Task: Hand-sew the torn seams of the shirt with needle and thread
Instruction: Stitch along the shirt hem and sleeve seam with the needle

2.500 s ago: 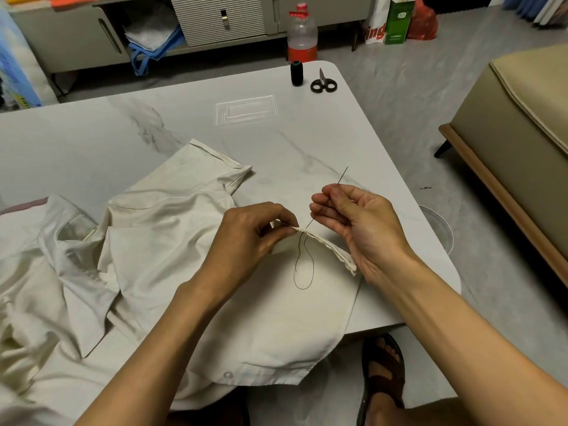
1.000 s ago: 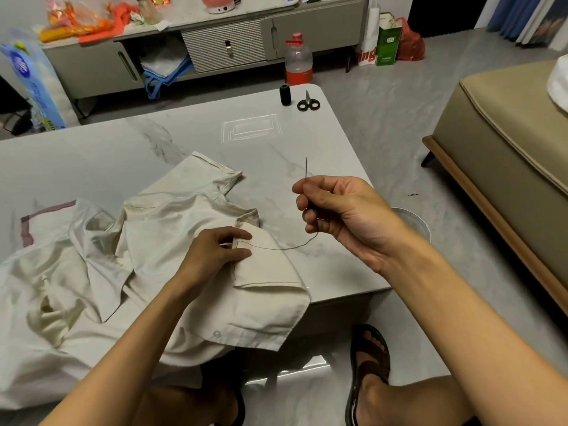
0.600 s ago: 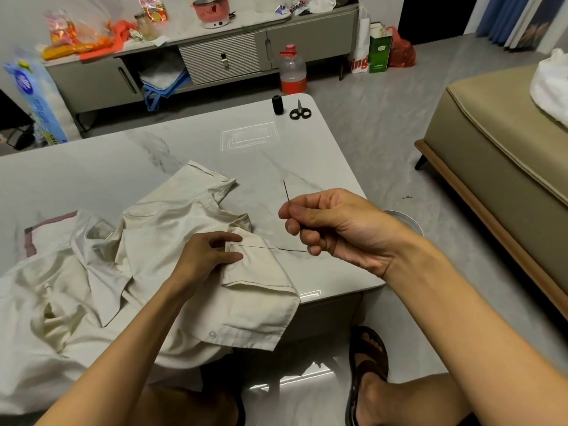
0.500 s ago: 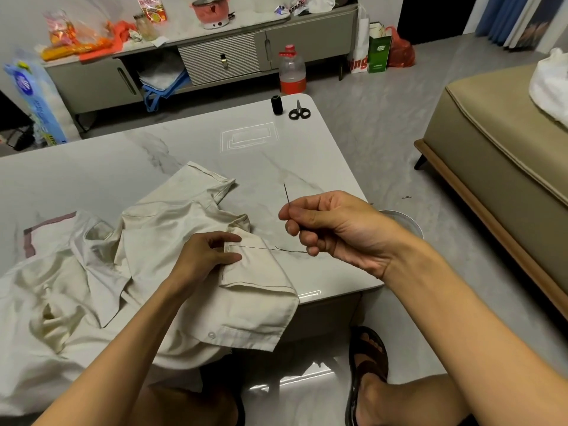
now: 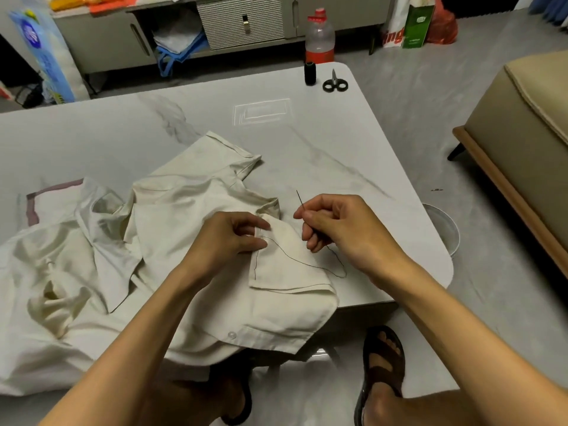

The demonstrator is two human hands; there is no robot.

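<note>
The right hand (image 5: 335,229) pinches the needle (image 5: 299,199) just right of the shirt (image 5: 190,204), with the needle's point sticking up past the fingers. Slack thread (image 5: 295,259) loops from there across the shirt to the seam, where the left hand (image 5: 227,238) pinches the cloth. The spool (image 5: 310,73) and scissors (image 5: 335,84) sit well beyond the shirt.

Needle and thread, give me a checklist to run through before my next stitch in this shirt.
1. Needle pinched by right hand: ok.
2. Left hand pinching shirt at the seam: ok.
3. Needle tip aimed at the seam: not ok, it points up and away.
4. Thread pulled snug: not ok, it lies in a slack loop.
5. Thread free of knots: cannot tell.
6. Scissors on table: ok, far corner.
</note>
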